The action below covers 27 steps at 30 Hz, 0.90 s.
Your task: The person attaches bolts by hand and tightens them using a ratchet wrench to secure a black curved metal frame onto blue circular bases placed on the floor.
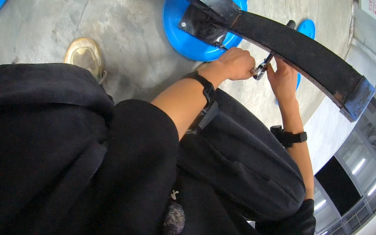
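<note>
My left hand (pixel 237 63) is closed around a metal socket extension (pixel 221 46), which runs up to the lower corner of a black metal mounting plate (pixel 200 24). On the other side of that fist shows a shiny ratchet wrench head (pixel 259 73). My right hand (pixel 283 76) is at the ratchet's handle (pixel 268 59), its fingers partly hidden by a long black metal beam (pixel 284 40). Beyond the beam, the black grip end (pixel 291 24) sticks out. The plate, with bolt heads at its corners, is joined to the beam and lies over a round blue plastic piece (pixel 178 43).
The beam crosses above both hands and ends in a blue-tinged cap (pixel 358 97). More blue pieces (pixel 307 28) show beyond it. My shoe (pixel 85 58) rests on the grey concrete floor (pixel 128 33). My knee (pixel 257 165) is close below my forearms. A wall sign (pixel 371 2) bears writing.
</note>
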Each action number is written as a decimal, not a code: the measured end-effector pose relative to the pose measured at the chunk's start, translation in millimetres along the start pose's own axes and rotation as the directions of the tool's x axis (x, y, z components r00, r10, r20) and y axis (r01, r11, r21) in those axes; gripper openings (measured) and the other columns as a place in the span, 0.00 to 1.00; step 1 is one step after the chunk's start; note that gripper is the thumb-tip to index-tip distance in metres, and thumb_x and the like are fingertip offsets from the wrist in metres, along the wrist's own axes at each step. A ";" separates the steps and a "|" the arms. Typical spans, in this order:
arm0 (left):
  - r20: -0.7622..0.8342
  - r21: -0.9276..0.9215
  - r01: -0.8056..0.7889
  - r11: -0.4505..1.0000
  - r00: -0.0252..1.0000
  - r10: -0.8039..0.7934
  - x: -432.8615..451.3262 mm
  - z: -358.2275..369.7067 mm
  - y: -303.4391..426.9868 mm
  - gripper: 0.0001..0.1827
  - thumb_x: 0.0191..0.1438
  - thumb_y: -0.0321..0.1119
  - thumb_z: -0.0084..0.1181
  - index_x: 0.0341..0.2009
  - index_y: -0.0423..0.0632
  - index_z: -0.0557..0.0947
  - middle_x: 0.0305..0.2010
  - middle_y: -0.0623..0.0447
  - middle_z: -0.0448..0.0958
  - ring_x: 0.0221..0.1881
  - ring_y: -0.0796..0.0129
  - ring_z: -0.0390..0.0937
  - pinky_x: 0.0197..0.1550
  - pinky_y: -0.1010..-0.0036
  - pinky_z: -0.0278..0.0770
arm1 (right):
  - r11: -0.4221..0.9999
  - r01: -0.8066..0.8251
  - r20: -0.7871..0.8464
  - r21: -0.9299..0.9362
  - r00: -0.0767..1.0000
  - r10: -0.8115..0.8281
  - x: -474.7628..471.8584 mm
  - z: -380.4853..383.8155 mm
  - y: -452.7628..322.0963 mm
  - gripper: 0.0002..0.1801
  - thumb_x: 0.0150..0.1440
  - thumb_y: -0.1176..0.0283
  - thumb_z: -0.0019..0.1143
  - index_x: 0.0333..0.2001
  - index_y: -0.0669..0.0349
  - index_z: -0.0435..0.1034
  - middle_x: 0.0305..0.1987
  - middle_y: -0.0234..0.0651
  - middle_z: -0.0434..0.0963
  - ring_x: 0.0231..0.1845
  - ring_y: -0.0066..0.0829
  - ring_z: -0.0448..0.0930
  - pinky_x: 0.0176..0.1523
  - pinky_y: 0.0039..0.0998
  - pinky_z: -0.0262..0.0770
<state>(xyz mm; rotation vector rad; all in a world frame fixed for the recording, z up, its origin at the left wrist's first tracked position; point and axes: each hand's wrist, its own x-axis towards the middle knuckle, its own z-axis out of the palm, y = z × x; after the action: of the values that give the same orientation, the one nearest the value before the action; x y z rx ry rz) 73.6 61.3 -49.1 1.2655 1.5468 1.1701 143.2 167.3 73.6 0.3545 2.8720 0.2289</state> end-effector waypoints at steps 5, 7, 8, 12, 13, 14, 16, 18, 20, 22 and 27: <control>-0.058 -0.048 0.021 0.999 0.998 -0.023 3.2 0.0 -2.2 0.06 0.38 0.33 0.55 0.22 0.45 0.80 0.22 0.43 0.76 0.27 0.48 0.75 0.29 0.57 0.71 | 0.976 -0.128 0.066 0.178 0.991 0.118 -3.1 2.3 5.4 0.14 0.42 0.76 0.60 0.36 0.65 0.73 0.33 0.48 0.76 0.35 0.46 0.76 0.40 0.37 0.70; -0.262 -0.054 0.001 0.999 0.965 -0.015 6.8 2.6 -6.9 0.05 0.39 0.33 0.56 0.22 0.46 0.79 0.23 0.44 0.76 0.29 0.50 0.76 0.30 0.57 0.71 | 0.909 -0.311 0.453 0.279 0.877 0.161 3.0 -2.5 3.7 0.10 0.44 0.74 0.57 0.30 0.69 0.72 0.24 0.48 0.74 0.25 0.44 0.75 0.32 0.35 0.69; -0.206 -0.055 -0.016 0.998 0.978 0.004 5.2 5.3 -8.8 0.06 0.40 0.34 0.56 0.21 0.47 0.78 0.24 0.45 0.76 0.30 0.50 0.76 0.32 0.57 0.71 | 0.900 -0.304 0.502 0.311 0.857 0.117 3.0 -3.3 0.4 0.11 0.44 0.72 0.56 0.26 0.72 0.70 0.18 0.48 0.70 0.20 0.38 0.74 0.28 0.34 0.67; -0.233 -0.137 0.097 0.986 0.964 -0.127 -1.5 16.3 -2.5 0.05 0.41 0.34 0.56 0.21 0.47 0.79 0.23 0.44 0.76 0.29 0.49 0.75 0.33 0.56 0.71 | 0.806 -0.437 0.656 0.400 0.751 0.081 5.5 -11.3 -2.1 0.11 0.42 0.72 0.59 0.26 0.71 0.70 0.17 0.42 0.70 0.21 0.24 0.74 0.27 0.29 0.67; -0.234 -0.138 0.095 0.986 0.964 -0.126 0.6 14.4 -1.4 0.05 0.41 0.34 0.56 0.21 0.47 0.79 0.23 0.44 0.76 0.29 0.49 0.75 0.33 0.56 0.71 | 0.807 -0.436 0.655 0.399 0.751 0.082 4.1 -9.3 2.6 0.11 0.42 0.72 0.59 0.26 0.71 0.70 0.17 0.42 0.70 0.21 0.24 0.74 0.27 0.29 0.67; -0.201 -0.125 0.087 0.988 0.973 -0.111 3.9 11.9 -0.6 0.06 0.41 0.34 0.56 0.21 0.46 0.79 0.23 0.44 0.76 0.29 0.48 0.75 0.33 0.56 0.71 | 0.820 -0.411 0.603 0.399 0.791 0.103 3.3 -7.2 8.0 0.11 0.42 0.72 0.59 0.26 0.70 0.71 0.18 0.41 0.71 0.21 0.24 0.74 0.28 0.29 0.67; -0.173 -0.099 0.077 0.992 0.981 -0.093 6.4 8.2 -0.6 0.07 0.41 0.35 0.55 0.20 0.45 0.80 0.21 0.41 0.75 0.28 0.46 0.75 0.33 0.55 0.71 | 0.921 -0.262 0.397 0.289 0.908 0.134 1.6 -1.5 10.0 0.09 0.42 0.72 0.59 0.28 0.67 0.73 0.21 0.40 0.75 0.21 0.29 0.76 0.29 0.30 0.69; -0.159 -0.091 0.076 0.993 0.983 -0.090 9.0 5.3 -2.7 0.08 0.40 0.35 0.55 0.20 0.44 0.80 0.21 0.40 0.75 0.28 0.46 0.75 0.33 0.55 0.71 | 0.968 -0.153 0.171 0.201 0.978 0.119 5.8 6.0 15.8 0.11 0.43 0.70 0.61 0.32 0.63 0.75 0.30 0.42 0.77 0.30 0.40 0.77 0.36 0.35 0.71; -0.151 -0.083 0.074 0.994 0.985 -0.086 9.1 5.6 -0.2 0.08 0.40 0.35 0.55 0.19 0.44 0.80 0.21 0.40 0.75 0.28 0.46 0.75 0.33 0.54 0.71 | 0.980 -0.069 0.019 0.187 0.998 0.066 5.2 10.7 20.9 0.12 0.43 0.70 0.62 0.34 0.61 0.75 0.32 0.43 0.77 0.35 0.44 0.77 0.39 0.38 0.71; -0.129 -0.087 0.091 0.992 0.986 -0.102 5.0 8.4 1.9 0.07 0.38 0.33 0.54 0.19 0.44 0.80 0.21 0.40 0.75 0.28 0.46 0.75 0.32 0.55 0.70 | 0.998 -0.005 0.016 -0.063 1.000 0.006 11.1 0.0 7.0 0.14 0.43 0.70 0.63 0.35 0.62 0.75 0.32 0.43 0.77 0.34 0.45 0.77 0.38 0.41 0.71; -0.139 -0.075 0.040 0.996 0.989 -0.050 10.3 0.9 -1.7 0.07 0.36 0.33 0.52 0.19 0.45 0.80 0.21 0.40 0.74 0.28 0.46 0.74 0.31 0.56 0.70 | 0.999 -0.001 -0.056 -0.049 0.998 -0.001 9.0 2.8 12.6 0.13 0.45 0.67 0.62 0.34 0.63 0.75 0.31 0.45 0.77 0.32 0.44 0.77 0.37 0.40 0.70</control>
<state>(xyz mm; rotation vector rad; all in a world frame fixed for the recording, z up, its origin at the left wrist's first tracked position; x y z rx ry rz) 72.2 71.5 -51.3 1.1157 1.6120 1.2980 138.2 182.1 71.3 0.3440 2.9158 0.3141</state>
